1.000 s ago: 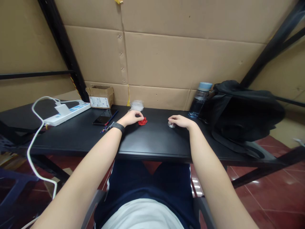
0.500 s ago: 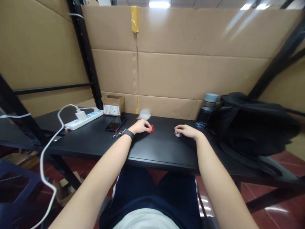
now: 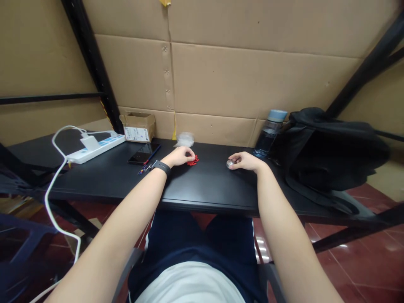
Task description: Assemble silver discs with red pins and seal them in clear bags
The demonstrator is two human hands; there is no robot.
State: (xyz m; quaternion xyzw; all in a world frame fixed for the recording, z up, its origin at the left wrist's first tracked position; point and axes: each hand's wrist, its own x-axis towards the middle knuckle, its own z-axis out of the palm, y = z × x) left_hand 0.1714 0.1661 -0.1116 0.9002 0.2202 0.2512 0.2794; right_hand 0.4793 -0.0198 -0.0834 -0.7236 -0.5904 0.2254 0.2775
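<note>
My left hand (image 3: 180, 156), with a black watch (image 3: 162, 167) on its wrist, rests on the black table with thumb and fingers closed in a pinch at a small bunched red item (image 3: 193, 160). Part of that item is hidden behind the fingertips, and its kind is too small to make out. Farther right, my right hand (image 3: 247, 161) has its thumb and fingers around a small round silver tin (image 3: 230, 164). The tin is tilted, just at the table top.
Left of my hands lie a phone (image 3: 144, 153), a keyring (image 3: 145, 168), a power strip (image 3: 100, 148) with a white cable, and a small cardboard box (image 3: 139, 126). Clear plastic wrap (image 3: 184, 139) sits behind. A bottle (image 3: 269, 134) and black backpack (image 3: 331, 151) stand right.
The view has tipped downward. My right hand has tilted the silver tin up from lying flat. My left hand stays at the red item.
</note>
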